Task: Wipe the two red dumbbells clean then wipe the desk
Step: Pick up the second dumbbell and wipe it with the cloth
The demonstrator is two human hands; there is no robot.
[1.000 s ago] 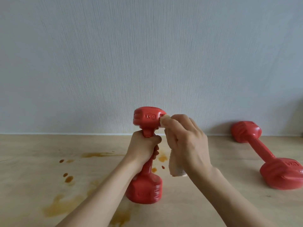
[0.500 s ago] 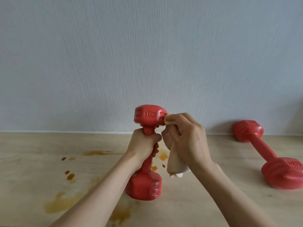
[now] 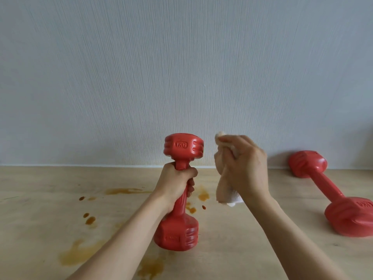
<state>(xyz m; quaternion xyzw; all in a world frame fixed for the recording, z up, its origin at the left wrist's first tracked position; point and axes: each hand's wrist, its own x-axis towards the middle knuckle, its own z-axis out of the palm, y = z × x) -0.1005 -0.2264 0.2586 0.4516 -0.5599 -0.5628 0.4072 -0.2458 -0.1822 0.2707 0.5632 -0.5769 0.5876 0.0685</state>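
Note:
A red dumbbell stands upright on the wooden desk, its lower head resting on the surface. My left hand grips its handle just under the upper head marked 1KG. My right hand holds a crumpled pale cloth a short way to the right of that upper head, not touching it. The second red dumbbell lies on its side at the right, one head near the wall.
Brown liquid stains and drops spread over the desk left of and around the standing dumbbell. A pale textured wall closes the desk's far edge.
My right hand with the cloth has pulled away to the right from the upper head it was rubbing. The left hand keeps its grip on the handle.

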